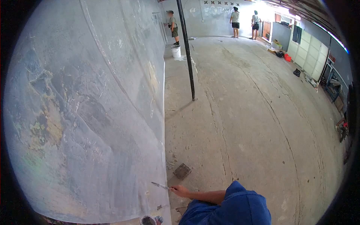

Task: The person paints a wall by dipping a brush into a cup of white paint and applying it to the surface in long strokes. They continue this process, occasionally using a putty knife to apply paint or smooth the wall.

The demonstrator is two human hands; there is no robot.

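Note:
My right hand (180, 191) is closed round the handle of a thin tool that looks like a putty knife (161, 186). Its greyish blade points left, close to the grey wall (112, 157); whether it touches cannot be told. At the bottom edge, a small round container (147, 220) with dark grey inside is partly cut off. Beside it a sliver of my left hand (159, 222) shows, seemingly gripping the container, with most of it out of frame. Patches and streaks of uneven grey and yellowish coating cover the wall.
A square brown plate (182, 171) lies on the cracked concrete floor (247, 131). Farther off stand a black post (186, 52) and a white bucket (176, 51). One person (173, 28) works at the wall; two others stand at the back. Cabinets (307, 48) and clutter line the right.

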